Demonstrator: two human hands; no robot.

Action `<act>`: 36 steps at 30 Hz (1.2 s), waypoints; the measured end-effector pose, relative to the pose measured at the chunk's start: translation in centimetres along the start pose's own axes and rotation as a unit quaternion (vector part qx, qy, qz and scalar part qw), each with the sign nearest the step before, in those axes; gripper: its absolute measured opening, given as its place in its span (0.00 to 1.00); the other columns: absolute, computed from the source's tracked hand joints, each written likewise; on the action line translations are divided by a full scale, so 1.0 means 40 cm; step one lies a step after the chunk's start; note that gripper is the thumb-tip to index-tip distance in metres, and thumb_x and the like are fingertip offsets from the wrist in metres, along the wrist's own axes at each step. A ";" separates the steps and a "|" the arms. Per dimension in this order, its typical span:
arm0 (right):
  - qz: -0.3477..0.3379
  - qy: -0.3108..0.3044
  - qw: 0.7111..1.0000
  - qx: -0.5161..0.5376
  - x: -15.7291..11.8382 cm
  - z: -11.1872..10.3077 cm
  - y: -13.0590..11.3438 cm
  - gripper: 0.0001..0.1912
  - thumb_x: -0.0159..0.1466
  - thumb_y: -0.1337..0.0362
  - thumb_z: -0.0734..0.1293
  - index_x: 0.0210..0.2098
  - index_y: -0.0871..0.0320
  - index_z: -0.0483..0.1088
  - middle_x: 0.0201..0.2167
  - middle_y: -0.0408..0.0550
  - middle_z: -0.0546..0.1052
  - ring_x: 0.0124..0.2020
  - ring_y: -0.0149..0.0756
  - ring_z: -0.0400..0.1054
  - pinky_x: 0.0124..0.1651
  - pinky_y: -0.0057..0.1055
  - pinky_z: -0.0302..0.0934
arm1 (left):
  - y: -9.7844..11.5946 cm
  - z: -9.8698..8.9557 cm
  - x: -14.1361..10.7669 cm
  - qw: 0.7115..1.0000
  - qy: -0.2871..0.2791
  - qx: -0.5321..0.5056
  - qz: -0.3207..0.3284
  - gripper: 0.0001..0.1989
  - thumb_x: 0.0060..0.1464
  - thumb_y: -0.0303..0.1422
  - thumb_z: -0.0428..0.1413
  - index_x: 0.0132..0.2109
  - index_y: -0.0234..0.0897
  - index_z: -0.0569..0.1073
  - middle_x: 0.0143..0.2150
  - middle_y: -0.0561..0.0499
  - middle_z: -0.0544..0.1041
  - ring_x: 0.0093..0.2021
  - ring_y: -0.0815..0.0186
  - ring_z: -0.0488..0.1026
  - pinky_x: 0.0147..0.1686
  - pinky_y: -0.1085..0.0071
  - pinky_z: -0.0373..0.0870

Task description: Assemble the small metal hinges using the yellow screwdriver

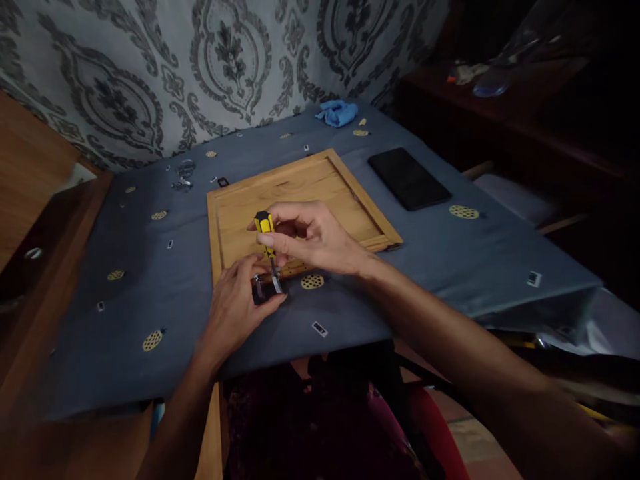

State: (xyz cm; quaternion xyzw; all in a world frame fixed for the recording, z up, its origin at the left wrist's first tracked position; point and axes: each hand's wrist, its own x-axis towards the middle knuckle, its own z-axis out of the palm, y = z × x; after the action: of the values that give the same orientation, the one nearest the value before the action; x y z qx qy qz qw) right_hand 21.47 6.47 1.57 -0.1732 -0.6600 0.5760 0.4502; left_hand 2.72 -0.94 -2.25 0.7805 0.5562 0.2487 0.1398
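Note:
A yellow and black screwdriver (265, 225) is held by its handle in the fingers of my right hand (317, 237), its shaft pointing down. The tip meets a small metal hinge (277, 283) at the near edge of a framed wooden panel (280, 180). My left hand (240, 300) is curled around the hinge, thumb and fingers on either side of it. A dark piece shows between the thumb and fingers. Whether the tip sits in a screw is too small to tell.
On the blue patterned tablecloth (190, 300), a black tablet (409, 179) lies right of the panel. A blue cloth (338, 113) is at the back edge. Small metal parts (184, 175) lie at the back left. Dark furniture stands at the right.

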 end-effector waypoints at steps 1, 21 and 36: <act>0.001 -0.005 1.000 -0.002 -0.001 0.000 -0.001 0.18 0.63 0.52 0.74 0.31 0.59 0.68 0.23 0.37 0.69 0.21 0.24 0.66 0.23 0.22 0.60 | 0.001 -0.001 0.000 1.000 0.000 0.000 0.001 0.25 0.53 0.35 0.66 0.54 0.42 0.66 0.48 0.47 0.81 0.53 0.51 0.78 0.54 0.49 0.72; -0.042 0.105 0.994 0.004 0.006 0.011 0.008 0.24 0.58 0.51 0.77 0.28 0.56 0.60 0.25 0.34 0.64 0.18 0.21 0.62 0.18 0.22 0.60 | -0.004 0.000 -0.001 1.000 0.001 0.011 0.005 0.30 0.53 0.35 0.67 0.58 0.42 0.64 0.48 0.46 0.82 0.53 0.48 0.78 0.53 0.47 0.73; -0.017 0.055 0.998 0.002 0.007 0.012 0.025 0.22 0.58 0.52 0.77 0.30 0.56 0.62 0.20 0.32 0.63 0.18 0.22 0.63 0.18 0.20 0.55 | 0.000 -0.003 -0.001 1.000 0.003 0.013 0.017 0.27 0.53 0.34 0.67 0.57 0.41 0.65 0.48 0.47 0.81 0.51 0.52 0.79 0.52 0.52 0.73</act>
State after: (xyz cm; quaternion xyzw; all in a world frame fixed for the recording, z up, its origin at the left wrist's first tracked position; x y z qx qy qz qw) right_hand 20.66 6.65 0.80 -0.1924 -0.6359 0.5593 0.4958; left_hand 2.66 -0.98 -2.17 0.7908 0.5465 0.2464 0.1237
